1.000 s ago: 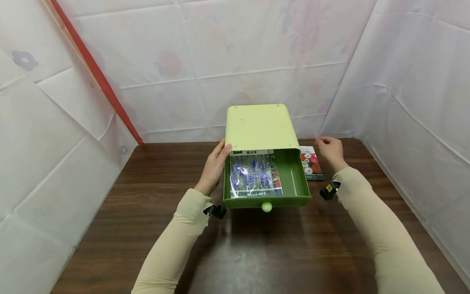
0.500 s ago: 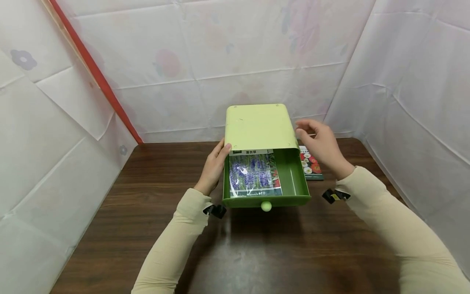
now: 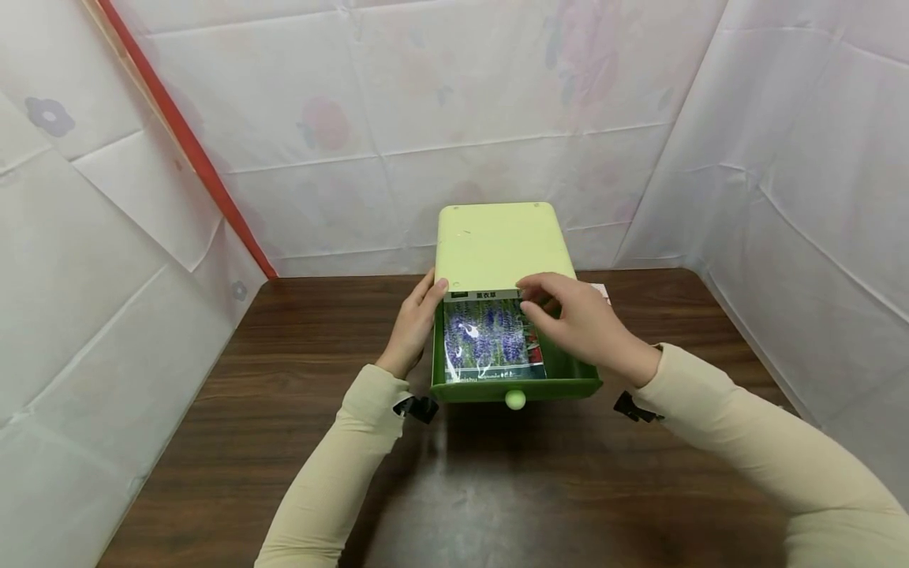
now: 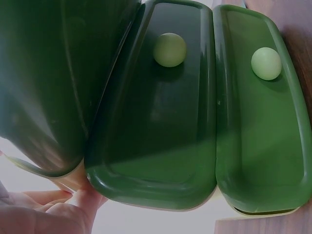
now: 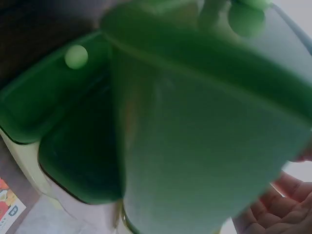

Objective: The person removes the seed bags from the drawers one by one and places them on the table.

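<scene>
R grip (image 3: 585, 323), spread, hides most of pkt (image 5: 7, 208) beside cabinet (image 3: 500, 244) (head view). L grip (image 3: 412, 323) pinches cabinet, some fingers hidden.

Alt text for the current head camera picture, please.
A person's right hand hovers over an open green drawer holding a purple-flowered packet; the left hand touches the side of the pale cabinet on a brown table.
</scene>
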Demonstrator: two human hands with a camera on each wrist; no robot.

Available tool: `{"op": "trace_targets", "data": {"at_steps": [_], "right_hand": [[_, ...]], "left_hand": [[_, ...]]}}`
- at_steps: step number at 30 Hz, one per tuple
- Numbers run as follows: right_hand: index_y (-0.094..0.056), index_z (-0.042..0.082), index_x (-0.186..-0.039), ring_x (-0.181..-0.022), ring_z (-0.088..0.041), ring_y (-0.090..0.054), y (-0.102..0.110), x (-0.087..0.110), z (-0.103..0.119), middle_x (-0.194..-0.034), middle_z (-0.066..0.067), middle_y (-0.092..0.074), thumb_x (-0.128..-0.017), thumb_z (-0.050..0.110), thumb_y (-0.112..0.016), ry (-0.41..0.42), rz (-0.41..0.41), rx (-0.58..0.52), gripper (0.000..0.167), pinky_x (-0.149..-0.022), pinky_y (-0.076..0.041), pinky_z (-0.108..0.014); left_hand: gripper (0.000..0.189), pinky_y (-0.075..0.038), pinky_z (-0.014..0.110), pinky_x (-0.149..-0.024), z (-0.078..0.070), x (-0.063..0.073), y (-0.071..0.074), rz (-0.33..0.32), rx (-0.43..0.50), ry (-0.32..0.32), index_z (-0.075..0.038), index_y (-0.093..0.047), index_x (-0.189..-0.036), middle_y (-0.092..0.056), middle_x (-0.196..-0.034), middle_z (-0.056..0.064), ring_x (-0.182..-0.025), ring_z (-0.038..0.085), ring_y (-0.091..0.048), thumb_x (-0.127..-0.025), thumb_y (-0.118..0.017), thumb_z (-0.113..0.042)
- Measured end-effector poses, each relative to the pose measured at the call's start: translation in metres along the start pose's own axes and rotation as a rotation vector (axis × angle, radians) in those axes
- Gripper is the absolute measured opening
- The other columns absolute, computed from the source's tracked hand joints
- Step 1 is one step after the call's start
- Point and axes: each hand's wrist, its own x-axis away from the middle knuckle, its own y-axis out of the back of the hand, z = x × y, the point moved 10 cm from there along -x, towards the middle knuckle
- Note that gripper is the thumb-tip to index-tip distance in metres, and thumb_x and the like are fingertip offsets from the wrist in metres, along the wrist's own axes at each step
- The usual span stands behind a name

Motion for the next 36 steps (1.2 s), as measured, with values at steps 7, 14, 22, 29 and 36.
{"op": "trace_targets", "data": {"at_steps": [7,14,22,29,36], "right_hand": [[-0.064,0.006,-0.126,-0.103,-0.021,-0.067,-0.026,0.004,0.002,-0.121,-0.008,-0.067,-0.097,0.023,-0.063,0.010,0.140,0.122,0.033,-0.086,-0.056,-0.042],[-0.047,0.006,-0.145,-0.113,-0.029,-0.063,-0.051,0.006,-0.013,-0.141,-0.018,-0.053,-0.097,0.037,-0.062,-0.064,0.347,0.287,0.059,-0.090,-0.054,-0.047],[-0.039,0.002,-0.150,-0.133,-0.038,-0.049,-0.060,0.004,-0.019,-0.152,-0.025,-0.038,-0.095,0.044,-0.063,-0.080,0.417,0.391,0.073,-0.103,-0.047,-0.052],[-0.036,0.002,-0.151,-0.141,-0.039,-0.039,-0.064,0.005,-0.019,-0.154,-0.025,-0.035,-0.095,0.044,-0.062,-0.087,0.449,0.398,0.075,-0.110,-0.040,-0.053],[-0.034,0.001,-0.152,-0.144,-0.037,-0.033,-0.067,0.004,-0.017,-0.156,-0.024,-0.032,-0.095,0.042,-0.064,-0.072,0.449,0.337,0.076,-0.113,-0.037,-0.052]], "left_hand": [[0.066,-0.023,0.046,-0.122,-0.002,0.001,-0.001,0.002,0.003,-0.008,-0.025,-0.021,-0.157,-0.019,-0.163,-0.005,-0.151,0.018,-0.018,-0.102,-0.044,-0.052],[0.065,-0.024,0.047,-0.122,-0.003,0.001,0.000,-0.002,-0.010,-0.011,-0.025,-0.021,-0.157,-0.019,-0.163,-0.005,-0.151,0.018,-0.018,-0.102,-0.043,-0.052],[0.067,-0.027,0.046,-0.120,-0.003,0.001,0.002,-0.020,-0.021,0.001,-0.025,-0.023,-0.157,-0.021,-0.163,-0.005,-0.151,0.019,-0.021,-0.101,-0.044,-0.054],[0.067,-0.027,0.046,-0.121,-0.004,0.001,0.000,-0.013,-0.003,-0.011,-0.023,-0.022,-0.157,-0.021,-0.163,-0.004,-0.151,0.018,-0.021,-0.101,-0.045,-0.052],[0.065,-0.025,0.045,-0.121,-0.004,0.000,0.000,-0.010,-0.005,-0.018,-0.023,-0.022,-0.157,-0.021,-0.163,-0.004,-0.151,0.018,-0.020,-0.102,-0.044,-0.050]]}}
